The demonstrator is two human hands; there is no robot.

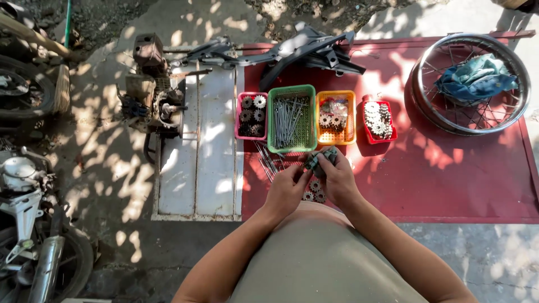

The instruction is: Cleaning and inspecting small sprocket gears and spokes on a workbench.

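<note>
My left hand (286, 189) and right hand (337, 179) both pinch a crumpled grey-green rag (321, 157) just above the red metal sheet (449, 185). Beyond: a pink basket (251, 116) of sprockets, a green basket (291, 118) of spokes, and orange (336, 118) and red (378, 119) baskets of gears.

Small object in cloth (321, 157) mostly hidden between left hand (286, 189) and right hand (338, 180).

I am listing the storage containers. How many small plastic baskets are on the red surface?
4, in one row: pink basket, green basket, orange basket, red basket, left to right. None seems hidden.
</note>
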